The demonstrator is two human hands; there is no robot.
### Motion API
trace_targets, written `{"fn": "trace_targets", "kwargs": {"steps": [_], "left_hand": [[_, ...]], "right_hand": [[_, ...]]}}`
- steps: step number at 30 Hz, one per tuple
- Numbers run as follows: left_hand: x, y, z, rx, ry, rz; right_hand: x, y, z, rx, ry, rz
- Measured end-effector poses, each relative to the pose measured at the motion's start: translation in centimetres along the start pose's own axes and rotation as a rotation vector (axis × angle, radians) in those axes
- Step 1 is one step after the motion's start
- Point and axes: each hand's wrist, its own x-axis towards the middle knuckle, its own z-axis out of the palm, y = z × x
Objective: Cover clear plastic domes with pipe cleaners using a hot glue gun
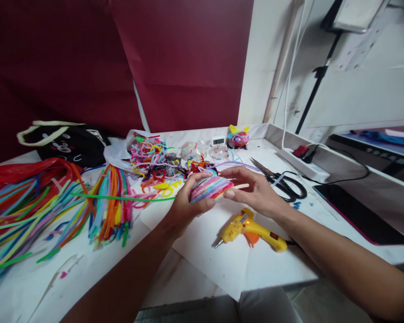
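A rounded ball wrapped in pink, blue, purple and orange pipe cleaners (210, 188) is held up over the white sheet. My left hand (188, 199) is closed around its left side, thumb along the near face. At its right side, my right hand (252, 190) has thumb and fingers curved at the edge, where a pale pipe-cleaner end (240, 186) sticks out between them. The ball's underside and far side are hidden. Just below my right hand lies a yellow hot glue gun (252, 229), nozzle to the left.
Bundled pipe cleaners (111, 204) and a red bag (30, 168) fill the left. Behind the ball are colourful scraps (148, 152) and a decorated ball with yellow ears (238, 138). Black-handled scissors (283, 184), a power strip (301, 161) and a phone (360, 213) lie at right.
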Motion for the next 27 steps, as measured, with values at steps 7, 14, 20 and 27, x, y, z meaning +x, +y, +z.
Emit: {"fn": "trace_targets", "kwargs": {"steps": [7,14,20,27], "left_hand": [[0.5,0.0,-0.3,-0.142,0.091,-0.025],[1.0,-0.5,-0.7,-0.358,0.143,-0.056],[1.2,-0.6,-0.6,-0.444,0.155,-0.089],[1.1,-0.4,-0.5,-0.502,0.142,-0.091]], "right_hand": [[0.4,-1.3,-2.4,-0.061,0.09,-0.058],[-3.6,-2.1,-3.9,-0.791,-0.299,0.033],[-6.3,-0.5,-2.5,-1.097,-0.416,0.189],[-5.9,-0.3,-3.6,-0.938,-0.405,0.328]]}}
